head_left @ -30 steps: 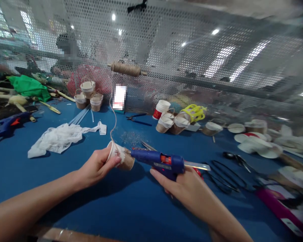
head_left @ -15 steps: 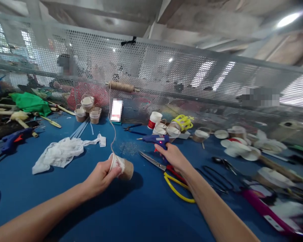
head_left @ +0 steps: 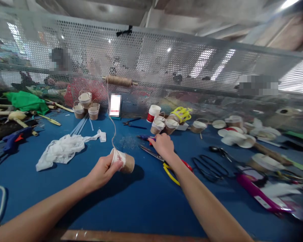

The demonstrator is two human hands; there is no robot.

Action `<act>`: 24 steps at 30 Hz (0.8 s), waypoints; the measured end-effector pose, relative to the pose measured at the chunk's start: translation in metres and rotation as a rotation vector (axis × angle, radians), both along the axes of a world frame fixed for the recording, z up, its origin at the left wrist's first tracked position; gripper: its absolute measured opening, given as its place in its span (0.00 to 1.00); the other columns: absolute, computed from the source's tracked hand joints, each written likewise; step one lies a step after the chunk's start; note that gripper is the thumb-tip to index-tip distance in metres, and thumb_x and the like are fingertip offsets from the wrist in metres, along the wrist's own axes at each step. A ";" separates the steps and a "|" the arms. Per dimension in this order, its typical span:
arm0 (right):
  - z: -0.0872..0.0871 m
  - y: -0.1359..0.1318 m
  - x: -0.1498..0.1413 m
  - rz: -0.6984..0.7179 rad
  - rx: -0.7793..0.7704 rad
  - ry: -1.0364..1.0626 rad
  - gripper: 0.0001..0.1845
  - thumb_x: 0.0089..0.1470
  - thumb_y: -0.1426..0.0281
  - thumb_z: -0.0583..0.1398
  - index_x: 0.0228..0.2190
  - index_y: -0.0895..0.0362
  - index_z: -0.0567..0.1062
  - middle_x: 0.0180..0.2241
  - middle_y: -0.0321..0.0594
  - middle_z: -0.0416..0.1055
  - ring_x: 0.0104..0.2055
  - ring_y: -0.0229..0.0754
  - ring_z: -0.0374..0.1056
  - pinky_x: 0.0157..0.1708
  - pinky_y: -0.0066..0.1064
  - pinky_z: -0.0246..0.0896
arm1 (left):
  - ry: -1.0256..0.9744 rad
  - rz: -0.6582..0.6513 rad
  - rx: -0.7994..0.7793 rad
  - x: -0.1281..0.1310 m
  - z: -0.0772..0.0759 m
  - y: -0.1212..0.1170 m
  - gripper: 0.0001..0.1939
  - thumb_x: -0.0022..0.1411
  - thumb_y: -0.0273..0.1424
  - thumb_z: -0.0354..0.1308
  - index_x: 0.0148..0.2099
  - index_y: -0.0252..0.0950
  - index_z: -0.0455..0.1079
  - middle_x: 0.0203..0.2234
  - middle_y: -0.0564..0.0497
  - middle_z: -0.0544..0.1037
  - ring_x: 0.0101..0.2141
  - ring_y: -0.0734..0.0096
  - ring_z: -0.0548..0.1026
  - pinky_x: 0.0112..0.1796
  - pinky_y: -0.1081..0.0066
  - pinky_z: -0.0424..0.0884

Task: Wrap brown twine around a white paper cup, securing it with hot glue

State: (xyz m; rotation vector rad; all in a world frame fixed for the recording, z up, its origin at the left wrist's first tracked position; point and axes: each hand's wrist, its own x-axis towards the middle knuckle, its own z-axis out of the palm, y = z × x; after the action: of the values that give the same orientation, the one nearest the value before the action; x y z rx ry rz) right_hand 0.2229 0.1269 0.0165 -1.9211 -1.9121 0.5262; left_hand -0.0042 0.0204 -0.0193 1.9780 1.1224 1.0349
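Note:
My left hand (head_left: 104,170) grips a paper cup (head_left: 120,158) tipped on its side above the table. Brown twine covers the cup's base half, and its white rim faces left. From the rim a loose strand of twine (head_left: 113,129) runs up to a twine roll (head_left: 120,81) on the mesh panel. My right hand (head_left: 164,146) is closed over a blue hot glue gun (head_left: 144,137) low at the table; the hand hides most of the gun, leaving its nozzle end visible, pointing left. Scissors (head_left: 170,173) with yellow and red handles lie under my right wrist.
Small twine-wrapped cups (head_left: 93,112) are stacked at back left; more cups (head_left: 158,125) stand at back centre. Pliers (head_left: 135,125), crumpled white cloth (head_left: 62,151), another glue gun (head_left: 13,140), black cable (head_left: 212,168) and a purple case (head_left: 257,193) lie around. Perforated metal mesh (head_left: 146,64) bounds the back.
My right hand has moved slightly left and turned palm down, lowering the glue gun, which is now mostly covered. My left hand still holds the cup, nearly unmoved. The view has shifted slightly.

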 end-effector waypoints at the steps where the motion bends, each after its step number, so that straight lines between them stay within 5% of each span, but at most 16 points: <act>1: 0.005 -0.009 -0.008 0.085 0.002 0.030 0.15 0.56 0.64 0.52 0.40 0.61 0.71 0.47 0.49 0.65 0.47 0.45 0.62 0.47 0.41 0.57 | 0.009 -0.008 0.017 0.000 0.001 -0.001 0.17 0.62 0.36 0.43 0.30 0.30 0.65 0.24 0.52 0.67 0.26 0.74 0.63 0.30 0.74 0.63; 5: 0.022 -0.045 -0.046 0.525 -0.108 0.210 0.19 0.57 0.59 0.49 0.35 0.56 0.75 0.41 0.37 0.72 0.44 0.38 0.66 0.45 0.29 0.57 | 0.054 -0.078 0.071 -0.001 0.003 -0.004 0.15 0.61 0.34 0.44 0.28 0.31 0.65 0.23 0.52 0.67 0.25 0.75 0.63 0.29 0.75 0.63; 8: 0.022 -0.062 -0.068 0.687 -0.193 0.361 0.19 0.54 0.59 0.52 0.40 0.56 0.73 0.40 0.37 0.73 0.40 0.36 0.67 0.40 0.27 0.60 | 0.116 -0.124 0.092 0.000 0.002 -0.004 0.14 0.61 0.34 0.45 0.28 0.31 0.65 0.23 0.52 0.67 0.24 0.75 0.63 0.28 0.74 0.63; 14: 0.018 -0.068 -0.067 0.546 -0.186 0.797 0.09 0.45 0.65 0.60 0.26 0.59 0.74 0.31 0.38 0.73 0.33 0.34 0.67 0.36 0.27 0.59 | 0.052 -0.144 -0.078 -0.001 0.005 -0.005 0.15 0.61 0.36 0.45 0.30 0.30 0.65 0.21 0.53 0.68 0.23 0.75 0.63 0.27 0.75 0.63; 24: 0.022 -0.082 -0.048 0.429 0.114 0.763 0.10 0.44 0.63 0.61 0.24 0.58 0.74 0.23 0.33 0.71 0.27 0.33 0.64 0.31 0.27 0.59 | -0.258 -0.133 -0.454 0.004 0.009 -0.006 0.19 0.57 0.42 0.49 0.32 0.29 0.68 0.21 0.53 0.70 0.23 0.77 0.63 0.29 0.75 0.62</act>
State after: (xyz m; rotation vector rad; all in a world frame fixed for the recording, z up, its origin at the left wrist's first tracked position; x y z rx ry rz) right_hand 0.1753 0.0449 0.0383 -0.9947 -1.7472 1.0597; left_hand -0.0006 0.0141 -0.0106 1.4916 0.9677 0.8475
